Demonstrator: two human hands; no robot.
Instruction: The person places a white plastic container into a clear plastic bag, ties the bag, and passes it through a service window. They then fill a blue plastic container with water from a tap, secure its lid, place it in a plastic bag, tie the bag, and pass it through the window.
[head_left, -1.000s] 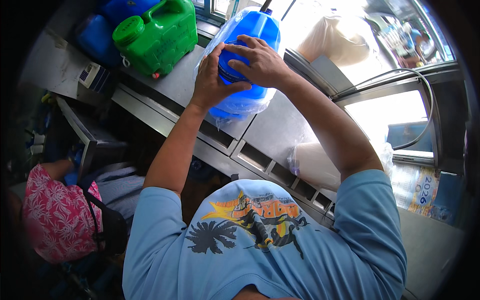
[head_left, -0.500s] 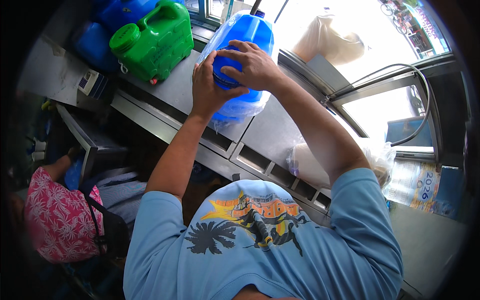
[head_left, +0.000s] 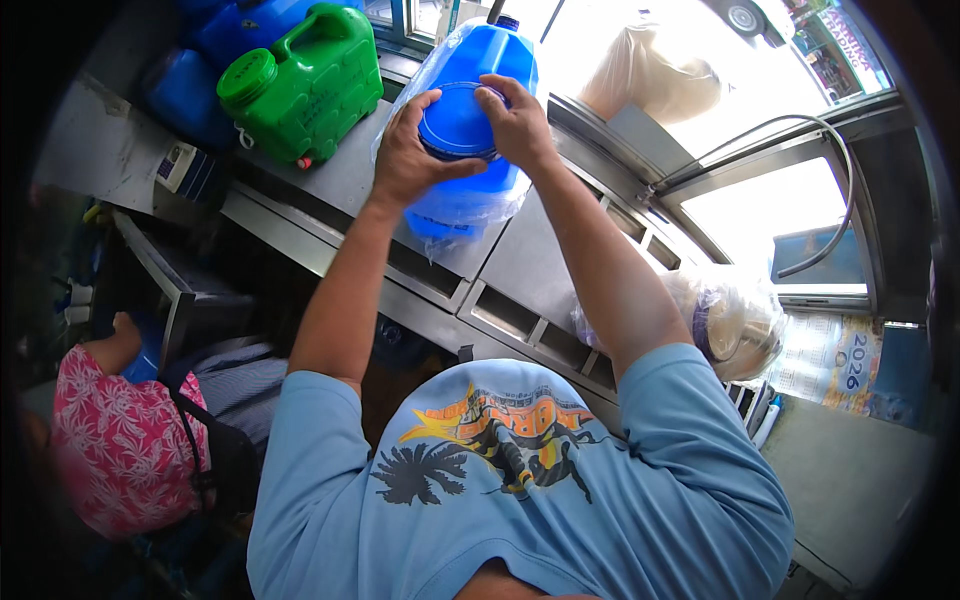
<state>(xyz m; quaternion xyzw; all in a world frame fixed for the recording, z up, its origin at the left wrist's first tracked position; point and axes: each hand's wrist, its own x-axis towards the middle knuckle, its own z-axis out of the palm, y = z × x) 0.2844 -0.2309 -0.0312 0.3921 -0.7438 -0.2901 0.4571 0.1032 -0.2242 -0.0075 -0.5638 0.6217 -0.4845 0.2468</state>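
Two bare hands grip the round blue cap (head_left: 457, 122) of a blue jug (head_left: 478, 120) that stands wrapped in clear plastic on the steel counter (head_left: 345, 170): the left hand (head_left: 405, 155) curls around the cap's near-left edge, the right hand (head_left: 518, 122) presses fingers against its far-right edge, both closed on it. Just beside the jug, to the left, sits a green jug (head_left: 310, 80) with a green cap, and a person in a pink patterned top (head_left: 120, 450) is at lower left
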